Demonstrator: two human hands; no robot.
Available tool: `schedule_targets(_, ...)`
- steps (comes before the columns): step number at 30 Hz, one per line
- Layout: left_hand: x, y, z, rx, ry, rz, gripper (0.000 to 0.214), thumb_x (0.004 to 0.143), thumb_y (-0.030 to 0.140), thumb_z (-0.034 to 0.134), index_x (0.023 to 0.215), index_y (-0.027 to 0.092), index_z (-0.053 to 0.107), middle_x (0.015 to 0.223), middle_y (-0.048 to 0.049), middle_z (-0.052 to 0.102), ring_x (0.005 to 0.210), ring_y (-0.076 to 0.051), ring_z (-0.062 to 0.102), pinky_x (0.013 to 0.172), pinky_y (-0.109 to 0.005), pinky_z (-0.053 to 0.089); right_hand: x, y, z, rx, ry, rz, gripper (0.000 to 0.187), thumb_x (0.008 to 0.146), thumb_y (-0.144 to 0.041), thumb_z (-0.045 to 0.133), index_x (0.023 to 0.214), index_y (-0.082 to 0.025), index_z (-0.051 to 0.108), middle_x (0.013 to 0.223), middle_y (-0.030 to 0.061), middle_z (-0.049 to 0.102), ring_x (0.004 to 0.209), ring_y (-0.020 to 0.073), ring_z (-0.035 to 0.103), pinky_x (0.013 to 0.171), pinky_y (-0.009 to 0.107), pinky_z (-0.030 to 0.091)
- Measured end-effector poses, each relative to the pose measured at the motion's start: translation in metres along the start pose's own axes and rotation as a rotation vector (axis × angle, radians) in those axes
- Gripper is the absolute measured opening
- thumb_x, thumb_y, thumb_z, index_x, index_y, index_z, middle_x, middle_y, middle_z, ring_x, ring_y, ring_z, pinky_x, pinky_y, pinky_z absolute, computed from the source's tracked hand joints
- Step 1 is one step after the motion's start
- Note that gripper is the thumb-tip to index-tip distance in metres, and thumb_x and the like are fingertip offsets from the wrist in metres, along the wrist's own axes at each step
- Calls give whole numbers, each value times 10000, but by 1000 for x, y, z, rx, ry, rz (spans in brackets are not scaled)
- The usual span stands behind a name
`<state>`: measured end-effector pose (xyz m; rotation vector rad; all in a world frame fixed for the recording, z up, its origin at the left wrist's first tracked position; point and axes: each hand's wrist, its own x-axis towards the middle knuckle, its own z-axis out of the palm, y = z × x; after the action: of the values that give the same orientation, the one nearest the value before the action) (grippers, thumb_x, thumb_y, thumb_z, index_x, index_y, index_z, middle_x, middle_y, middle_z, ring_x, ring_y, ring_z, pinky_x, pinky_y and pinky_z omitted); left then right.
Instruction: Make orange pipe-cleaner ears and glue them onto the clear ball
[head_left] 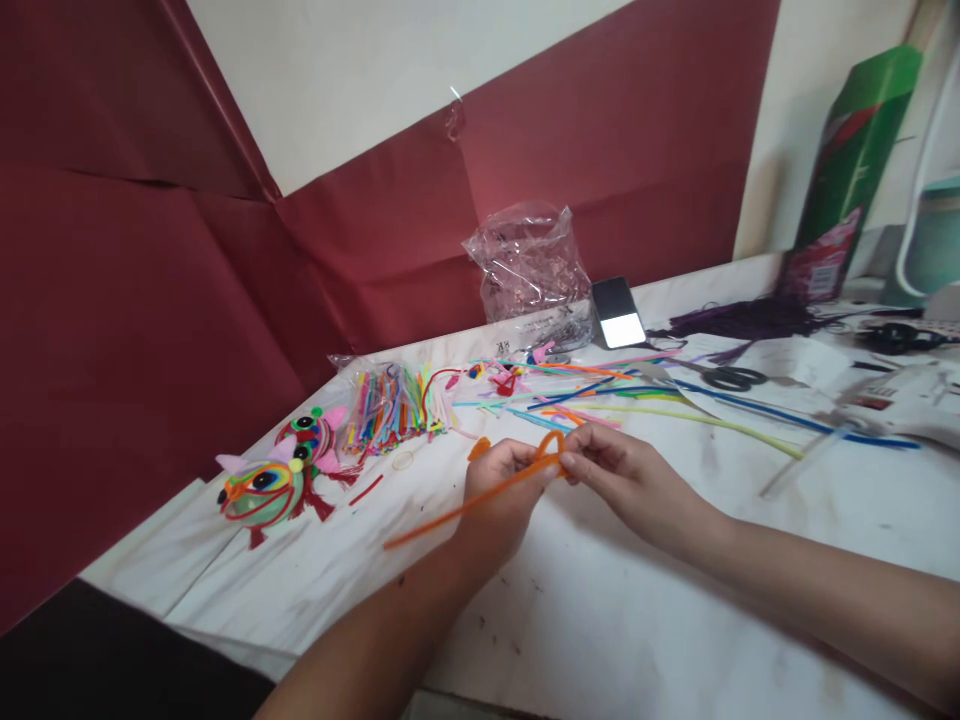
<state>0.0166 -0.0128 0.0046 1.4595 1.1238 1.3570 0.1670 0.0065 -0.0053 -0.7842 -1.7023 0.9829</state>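
Both my hands hold one orange pipe cleaner [465, 507] above the white table [637, 620]. My left hand [501, 490] is closed round its middle, and a long straight tail runs down to the left. My right hand [626, 472] pinches the bent loop at its upper end, fingertips touching the left hand's. Just behind them lie many loose coloured pipe cleaners [600, 395] spread across the table.
Two colourful round pipe-cleaner figures [281, 470] sit at the left, beside a clear bag of short coloured sticks [390, 405]. Further back are a crumpled plastic bag [529, 265], a phone [616, 312], scissors [724, 377], a green box [855, 170] and dark red paper on the wall.
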Motion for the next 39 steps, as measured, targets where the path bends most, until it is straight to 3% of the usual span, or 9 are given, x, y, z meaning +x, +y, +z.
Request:
schedule_targets(6, 0, 5, 1, -43, 5, 60, 119, 701, 264, 641, 700, 147, 663, 680, -17, 647, 695, -146, 569, 697, -271, 441, 1, -1, -1, 28, -13, -8, 224, 835, -392, 483, 713, -204, 486, 703, -2, 510, 689, 150, 494, 647, 279, 416)
schedule_targets(13, 3, -7, -1, -177, -3, -15, 132, 700, 264, 650, 734, 140, 679, 700, -30, 672, 710, -155, 593, 728, -292, 449, -2, 0, 3, 37, -22, -6, 200, 836, -371, 479, 728, -203, 484, 694, -4, 511, 678, 146, 486, 642, 280, 404)
schedule_targets(20, 5, -7, 3, -285, -99, -37, 135, 683, 191, 644, 805, 141, 676, 766, -31, 676, 750, -148, 585, 786, -297, 428, -1, 4, 2, -19, 71, 35, 239, 835, -392, 467, 686, -205, 463, 685, 0, 497, 672, 149, 477, 634, 281, 397)
schedule_targets(31, 11, -16, -1, -338, 65, -58, 196, 671, 276, 674, 598, 146, 545, 571, 30, 542, 609, -100, 494, 663, -248, 392, -4, -3, 7, 84, 4, 147, 264, 787, -456, 529, 718, -201, 525, 673, -13, 527, 665, 140, 504, 635, 267, 412)
schedule_targets(39, 10, -14, -3, -335, 52, -54, 174, 674, 266, 672, 612, 143, 566, 586, 26, 556, 609, -95, 486, 652, -242, 384, -1, 3, 6, 81, -12, 137, 267, 751, -459, 585, 774, -193, 582, 767, 16, 587, 730, 161, 526, 681, 292, 418)
